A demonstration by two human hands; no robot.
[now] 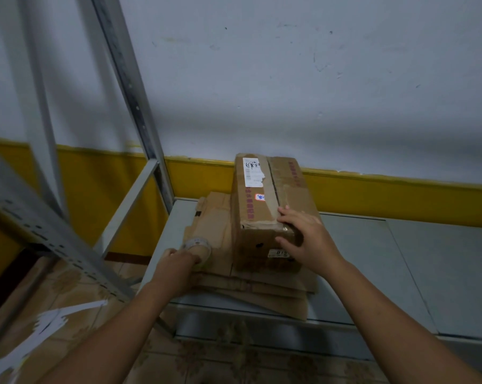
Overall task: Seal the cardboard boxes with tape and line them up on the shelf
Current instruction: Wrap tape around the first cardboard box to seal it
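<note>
On shelf point(372, 259), right grip point(306, 234) flat, pressing cardboard box point(255, 214) seam; left grip point(178, 261) curled round tape roll point(197, 243); box may slide on loose flattened cardboard point(212, 223), wrinkling tape

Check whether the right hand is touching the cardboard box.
Touching. The head view shows the right hand laid over the near top corner of the cardboard box, fingers flat on its top, thumb against its front. The left hand grips the tape roll.

Single head-worn wide-angle view, forward and down, close above the shelf point(372, 273)
</note>
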